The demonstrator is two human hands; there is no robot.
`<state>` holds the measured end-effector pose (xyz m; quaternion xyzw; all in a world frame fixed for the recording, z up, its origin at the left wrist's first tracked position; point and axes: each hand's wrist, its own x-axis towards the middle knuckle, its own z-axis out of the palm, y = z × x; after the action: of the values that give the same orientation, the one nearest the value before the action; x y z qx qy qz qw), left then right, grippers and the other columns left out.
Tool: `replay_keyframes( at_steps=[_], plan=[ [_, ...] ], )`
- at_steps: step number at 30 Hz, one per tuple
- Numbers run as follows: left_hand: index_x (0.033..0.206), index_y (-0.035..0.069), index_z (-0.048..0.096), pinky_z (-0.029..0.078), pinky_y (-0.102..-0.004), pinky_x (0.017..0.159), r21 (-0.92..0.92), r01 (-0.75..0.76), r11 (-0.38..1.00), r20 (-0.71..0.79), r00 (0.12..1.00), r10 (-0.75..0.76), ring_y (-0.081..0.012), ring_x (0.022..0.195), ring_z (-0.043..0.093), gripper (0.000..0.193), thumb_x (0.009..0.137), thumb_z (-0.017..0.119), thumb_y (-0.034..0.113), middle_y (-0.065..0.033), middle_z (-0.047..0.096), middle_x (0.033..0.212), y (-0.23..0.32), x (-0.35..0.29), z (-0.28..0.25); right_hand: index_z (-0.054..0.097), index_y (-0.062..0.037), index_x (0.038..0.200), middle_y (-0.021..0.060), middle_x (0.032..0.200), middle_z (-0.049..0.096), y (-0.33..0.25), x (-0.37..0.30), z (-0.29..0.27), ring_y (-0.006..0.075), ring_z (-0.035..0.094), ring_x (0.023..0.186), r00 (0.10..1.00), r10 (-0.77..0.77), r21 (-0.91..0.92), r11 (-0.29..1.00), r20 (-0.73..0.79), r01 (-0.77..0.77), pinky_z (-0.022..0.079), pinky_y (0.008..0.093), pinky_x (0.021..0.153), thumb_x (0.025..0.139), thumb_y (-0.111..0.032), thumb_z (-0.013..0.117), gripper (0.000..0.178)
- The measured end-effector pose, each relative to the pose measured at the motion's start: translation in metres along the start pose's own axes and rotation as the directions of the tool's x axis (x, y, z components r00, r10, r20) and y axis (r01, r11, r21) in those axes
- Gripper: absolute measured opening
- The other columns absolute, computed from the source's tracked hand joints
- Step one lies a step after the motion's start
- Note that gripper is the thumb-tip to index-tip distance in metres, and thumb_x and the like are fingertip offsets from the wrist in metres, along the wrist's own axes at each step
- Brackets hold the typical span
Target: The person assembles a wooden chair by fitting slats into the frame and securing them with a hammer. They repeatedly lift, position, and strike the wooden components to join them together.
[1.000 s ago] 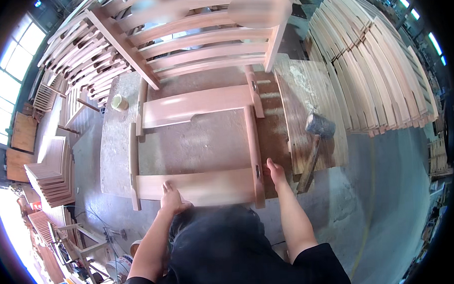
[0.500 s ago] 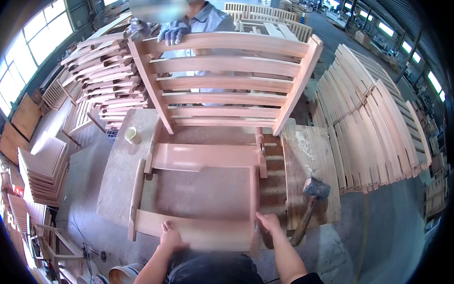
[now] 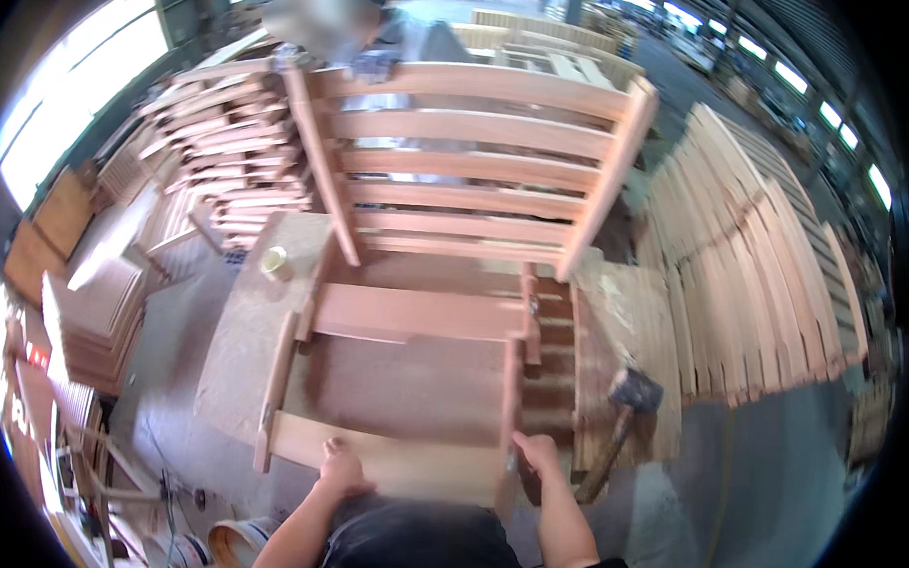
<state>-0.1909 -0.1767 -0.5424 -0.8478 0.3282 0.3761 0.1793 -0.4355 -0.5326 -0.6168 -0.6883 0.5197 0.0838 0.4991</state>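
Observation:
My left hand (image 3: 342, 466) is closed over the near wooden board (image 3: 401, 460), fingers at its upper edge. My right hand (image 3: 538, 453) grips the right wooden post (image 3: 510, 407) where the board meets it, thumb against the wood. A matching left post (image 3: 276, 395) stands at the board's other end. Just beyond lies another wide wooden board (image 3: 415, 311) between two posts. Upright behind it is a slatted wooden frame (image 3: 470, 161), and another person's gloved hand (image 3: 375, 65) rests on its top rail.
A mallet (image 3: 634, 390) lies on the wooden surface (image 3: 616, 323) to my right. A small cup (image 3: 275, 261) stands on the worktable (image 3: 246, 336) at left. Wooden parts (image 3: 235, 151) are piled at far left; slatted panels (image 3: 744, 254) lean at right. Buckets (image 3: 238, 542) sit at lower left.
The whole view has shifted slightly and blurred. Both my hands keep their places on the board and post. The gloved hand remains on the slatted frame's top rail.

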Motion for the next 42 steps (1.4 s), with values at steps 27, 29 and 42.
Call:
replay_keyframes(
  at_steps=[27,29,42],
  plan=[
    [0.148,-0.018,0.028,0.026,-0.0482,0.121,-0.153,-0.006,0.988,-0.119,0.993,-0.013,-0.055,0.148,0.013,0.13,0.067,0.076,0.071,-0.0419,0.017,0.157,-0.01,0.021,0.015,0.058,-0.0036,0.13,0.0152,0.128,0.061,-0.582,0.013,-0.24,0.0352,0.053,0.125,-0.233,-0.935,-0.881,0.139,-0.267,0.452,0.043,0.0449,0.107,0.08,-0.031,0.08,0.061],
    [0.148,-0.018,0.027,0.024,-0.0478,0.122,-0.146,0.012,0.989,-0.073,0.997,-0.023,-0.0553,0.149,0.012,0.13,0.068,0.075,0.072,-0.0419,0.015,0.158,-0.007,0.024,0.005,0.06,-0.0017,0.127,0.0164,0.126,0.063,-0.591,0.025,-0.251,0.0354,0.054,0.124,-0.129,-0.948,-0.877,0.209,-0.29,0.432,0.042,0.0444,0.109,0.08,-0.036,0.08,0.061],
    [0.146,-0.012,0.04,0.027,-0.0505,0.121,-0.001,0.034,0.999,-0.01,0.999,-0.034,-0.0532,0.15,0.009,0.108,0.077,0.072,0.064,-0.0387,0.014,0.16,-0.002,0.013,-0.012,0.066,-0.0041,0.096,0.0169,0.097,0.069,-0.589,0.065,-0.26,0.0374,0.065,0.097,-0.159,-0.954,-0.929,0.195,-0.255,0.315,0.049,0.052,0.087,0.083,-0.06,0.072,0.057]
  ],
)
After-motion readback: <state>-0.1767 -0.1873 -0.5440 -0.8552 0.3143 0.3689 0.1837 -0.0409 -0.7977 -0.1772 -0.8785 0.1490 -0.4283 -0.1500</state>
